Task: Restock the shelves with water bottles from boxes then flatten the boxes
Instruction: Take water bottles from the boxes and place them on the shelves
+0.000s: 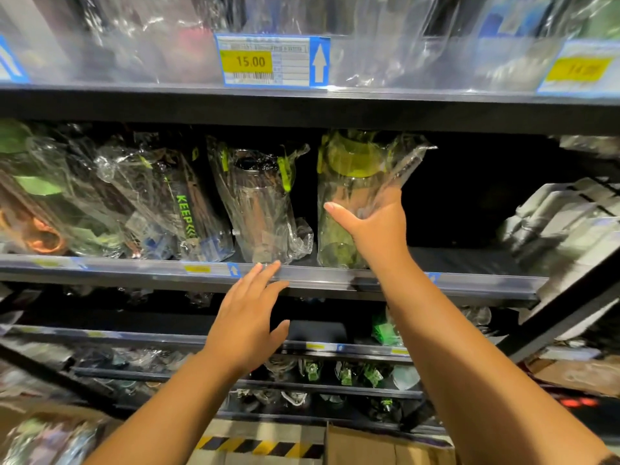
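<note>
A clear water bottle with a yellow-green lid, wrapped in a plastic bag, stands upright on the middle shelf. My right hand grips its right side, thumb across the front. To its left stands a second bagged bottle with a dark lid, then a black one printed "KEEP" leaning among several more. My left hand hovers open just below the shelf's front edge, fingertips near the rail, holding nothing.
The shelf is dark and bare to the right of the held bottle, up to stacked grey packs. A price tag reading 15.00 hangs on the upper shelf. Lower shelves hold more bagged bottles. A cardboard box sits on the floor below.
</note>
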